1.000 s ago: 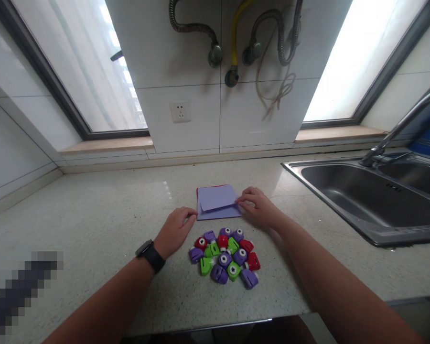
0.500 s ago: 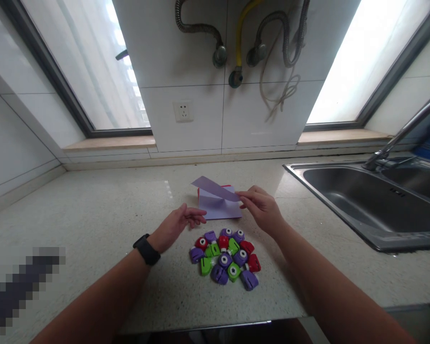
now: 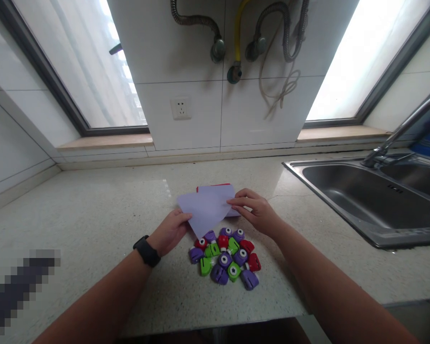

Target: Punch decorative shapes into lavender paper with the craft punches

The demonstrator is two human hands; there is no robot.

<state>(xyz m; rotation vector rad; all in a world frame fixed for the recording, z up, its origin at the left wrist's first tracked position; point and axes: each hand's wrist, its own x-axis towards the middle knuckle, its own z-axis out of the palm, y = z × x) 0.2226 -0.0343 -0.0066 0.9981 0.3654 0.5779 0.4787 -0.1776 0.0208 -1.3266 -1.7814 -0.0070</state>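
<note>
Here the lilac paper sheet (image 3: 206, 210) hangs between both hands, pinched at each side.

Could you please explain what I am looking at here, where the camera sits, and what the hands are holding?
There is no machine here: these are a person's two bare hands, filmed by a camera worn on the head that looks forward and down, so the arms reach in from the bottom of the picture. The left hand, with a dark watch on its wrist, and the right hand together hold one lilac paper sheet by its edges, just above a speckled stone counter. Behind the sheet lies a small stack of paper, lilac over red. In front of it sits a cluster of small craft punches in purple, green and red. To the right is a steel sink with a tap.
</note>
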